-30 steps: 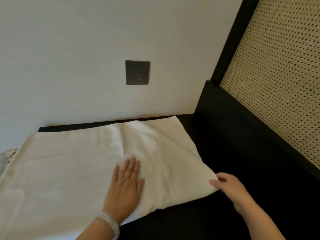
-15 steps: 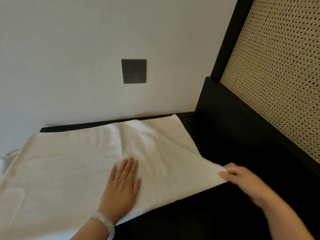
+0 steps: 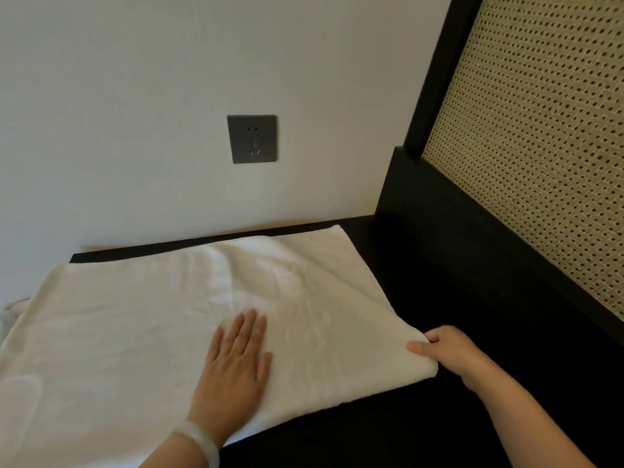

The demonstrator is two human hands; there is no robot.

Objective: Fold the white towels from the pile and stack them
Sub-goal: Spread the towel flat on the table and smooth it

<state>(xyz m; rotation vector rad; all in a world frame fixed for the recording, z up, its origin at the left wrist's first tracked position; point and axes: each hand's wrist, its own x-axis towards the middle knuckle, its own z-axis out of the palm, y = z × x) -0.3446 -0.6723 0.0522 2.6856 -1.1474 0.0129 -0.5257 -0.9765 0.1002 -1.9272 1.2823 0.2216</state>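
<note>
Two hands meet the white towel (image 3: 135, 315), lying lengthwise left-to-right: left hand (image 3: 236, 366) flat, pressing its middle; right hand (image 3: 445, 349) pinches the near-right corner.

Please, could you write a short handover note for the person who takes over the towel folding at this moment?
Left hand: open, flat, pressing the white towel down.
Right hand: pinches the towel's near right corner.
The towel lies spread on the dark surface.
Done: towel laid out. No folded stack is in view.
Left: fold this towel over and stack it, then the rest.
</note>
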